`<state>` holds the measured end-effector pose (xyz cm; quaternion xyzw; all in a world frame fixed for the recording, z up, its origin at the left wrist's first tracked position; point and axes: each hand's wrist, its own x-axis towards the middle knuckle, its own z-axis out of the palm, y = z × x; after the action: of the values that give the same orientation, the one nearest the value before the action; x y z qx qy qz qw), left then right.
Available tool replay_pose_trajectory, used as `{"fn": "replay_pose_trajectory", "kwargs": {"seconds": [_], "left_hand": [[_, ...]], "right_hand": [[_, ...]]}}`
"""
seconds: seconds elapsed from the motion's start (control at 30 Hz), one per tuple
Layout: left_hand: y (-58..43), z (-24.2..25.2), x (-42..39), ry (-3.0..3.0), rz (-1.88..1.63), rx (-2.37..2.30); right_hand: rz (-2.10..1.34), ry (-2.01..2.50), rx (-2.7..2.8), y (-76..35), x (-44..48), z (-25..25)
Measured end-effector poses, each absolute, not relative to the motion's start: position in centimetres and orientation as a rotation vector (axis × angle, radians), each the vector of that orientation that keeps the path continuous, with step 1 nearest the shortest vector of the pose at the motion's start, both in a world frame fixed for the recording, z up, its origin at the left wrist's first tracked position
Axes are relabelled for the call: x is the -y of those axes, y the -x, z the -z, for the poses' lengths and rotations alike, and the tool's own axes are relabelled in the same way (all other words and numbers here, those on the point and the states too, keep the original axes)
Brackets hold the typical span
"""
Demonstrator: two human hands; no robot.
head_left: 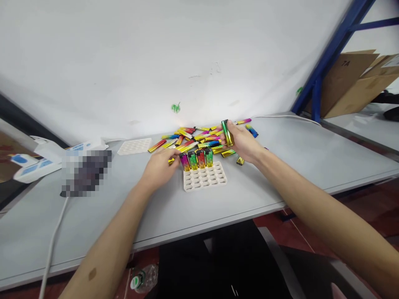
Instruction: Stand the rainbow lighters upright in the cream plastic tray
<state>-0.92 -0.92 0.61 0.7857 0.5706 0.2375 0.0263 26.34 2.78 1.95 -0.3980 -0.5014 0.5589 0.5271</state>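
Observation:
My right hand (241,141) is closed around a green-and-gold lighter (227,133), held upright above the right side of a pile of shiny lighters (190,142). A white tray (205,178) with rows of slots lies in front of the pile. Four lighters would be several: a row of several upright lighters (201,159), purple, green and red fading to gold with black tops, fills its back row. At the tray's back left corner, my left hand (159,167) has its fingers curled beside the purple lighter (185,162). What those fingertips grip is hidden.
Another white slotted tray (134,146) lies left of the pile. Power strips (40,166), a blurred dark object (87,172) and a white cable (56,236) occupy the table's left. Behind stands a white wall; cardboard boxes (352,83) sit beyond a blue frame (330,54).

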Motion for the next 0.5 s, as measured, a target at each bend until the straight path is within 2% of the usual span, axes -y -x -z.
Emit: {"fn": "replay_pose_trajectory", "kwargs": {"seconds": [0.5], "left_hand": [[0.92, -0.68, 0.87, -2.431, -0.734, -1.76]], "right_hand": [[-1.478, 1.042, 1.092, -25.6, -2.13, -2.57]]}}
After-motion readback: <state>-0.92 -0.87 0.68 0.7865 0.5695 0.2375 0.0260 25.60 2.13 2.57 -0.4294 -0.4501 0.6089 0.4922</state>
